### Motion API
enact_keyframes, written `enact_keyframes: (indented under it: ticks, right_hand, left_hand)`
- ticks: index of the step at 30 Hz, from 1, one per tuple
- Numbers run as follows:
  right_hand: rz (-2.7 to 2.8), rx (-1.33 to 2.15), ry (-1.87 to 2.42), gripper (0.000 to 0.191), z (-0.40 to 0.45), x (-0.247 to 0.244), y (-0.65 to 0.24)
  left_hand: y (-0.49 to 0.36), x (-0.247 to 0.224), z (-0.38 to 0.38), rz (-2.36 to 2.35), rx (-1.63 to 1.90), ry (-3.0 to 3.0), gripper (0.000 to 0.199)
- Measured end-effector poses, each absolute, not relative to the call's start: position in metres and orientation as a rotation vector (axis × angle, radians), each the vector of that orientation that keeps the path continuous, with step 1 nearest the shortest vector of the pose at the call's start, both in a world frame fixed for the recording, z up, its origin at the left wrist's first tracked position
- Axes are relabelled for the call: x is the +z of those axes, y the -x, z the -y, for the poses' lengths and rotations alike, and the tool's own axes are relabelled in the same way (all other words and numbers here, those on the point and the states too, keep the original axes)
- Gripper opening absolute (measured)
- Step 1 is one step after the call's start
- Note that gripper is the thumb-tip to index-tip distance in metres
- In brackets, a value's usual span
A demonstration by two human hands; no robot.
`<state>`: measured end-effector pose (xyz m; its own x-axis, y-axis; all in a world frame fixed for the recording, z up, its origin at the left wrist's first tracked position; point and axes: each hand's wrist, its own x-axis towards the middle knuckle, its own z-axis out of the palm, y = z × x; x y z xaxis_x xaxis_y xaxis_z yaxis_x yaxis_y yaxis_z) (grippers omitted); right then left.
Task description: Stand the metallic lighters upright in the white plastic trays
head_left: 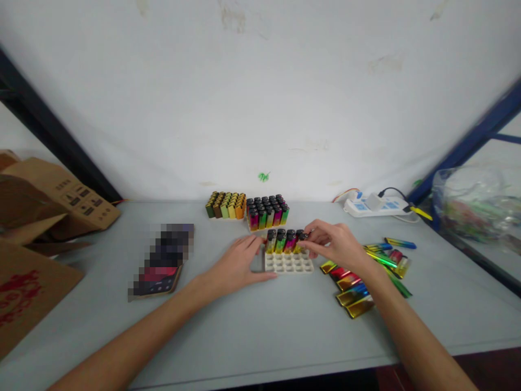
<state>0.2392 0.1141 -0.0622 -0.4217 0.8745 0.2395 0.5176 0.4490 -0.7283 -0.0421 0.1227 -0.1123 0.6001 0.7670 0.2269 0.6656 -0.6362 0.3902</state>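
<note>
A white tray (288,264) with square holes lies on the table, its back part filled with upright lighters (280,243) with black tops and coloured bodies. The front holes hold nothing. My left hand (240,262) is around the tray's left end, fingers at the back corner and thumb along the front corner. At the right end of the lighter row, my right hand (331,243) pinches a lighter (302,239) between thumb and fingers. Loose shiny lighters (354,293) in several colours lie in a pile under and beside my right forearm.
Behind the tray stand a block of black-topped lighters (267,212) and a block of gold-topped ones (226,205). A phone (163,266), partly blurred, lies left. Cardboard boxes (61,190) fill the far left. A power strip (376,206) and clear plastic bag (468,201) are right.
</note>
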Motion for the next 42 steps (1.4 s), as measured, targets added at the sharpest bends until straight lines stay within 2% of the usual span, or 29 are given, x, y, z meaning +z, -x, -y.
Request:
enact_keyframes:
  ticks: [6,11,15,22,26,30,34,38,42]
  right_hand:
    - [2.109,0.782,1.144,0.030,-0.115,-0.065,-0.237]
    - [2.046,0.709,1.151,0.034,-0.114,-0.060,-0.239]
    - [1.946,0.437,1.245,0.034,-0.117,-0.051,-0.263]
    - [1.781,-0.133,1.629,0.045,-0.125,-0.042,-0.346]
    - [1.928,-0.247,1.694,0.046,-0.108,-0.062,-0.393]
    - [2.047,-0.234,1.820,0.057,-0.084,-0.108,-0.431]
    - [2.023,-0.230,1.892,0.048,-0.074,-0.140,-0.448]
    - [2.064,-0.349,1.909,0.041,-0.085,-0.141,-0.437]
    - [2.171,-0.356,1.998,0.042,-0.101,-0.129,-0.411]
  left_hand:
    - [0.042,-0.114,-0.123,-1.176,0.560,-2.563,0.058]
    - [0.042,-0.113,-0.123,-1.175,0.548,-2.561,0.058]
    - [0.043,-0.112,-0.123,-1.167,0.564,-2.564,0.058]
    - [0.044,-0.114,-0.123,-1.162,0.575,-2.556,0.060]
    - [0.044,-0.116,-0.124,-1.163,0.604,-2.551,0.062]
    - [0.044,-0.117,-0.126,-1.176,0.616,-2.540,0.064]
    - [0.043,-0.116,-0.127,-1.178,0.615,-2.551,0.062]
    - [0.043,-0.114,-0.125,-1.184,0.624,-2.548,0.061]
    - [0.043,-0.114,-0.125,-1.178,0.641,-2.544,0.061]
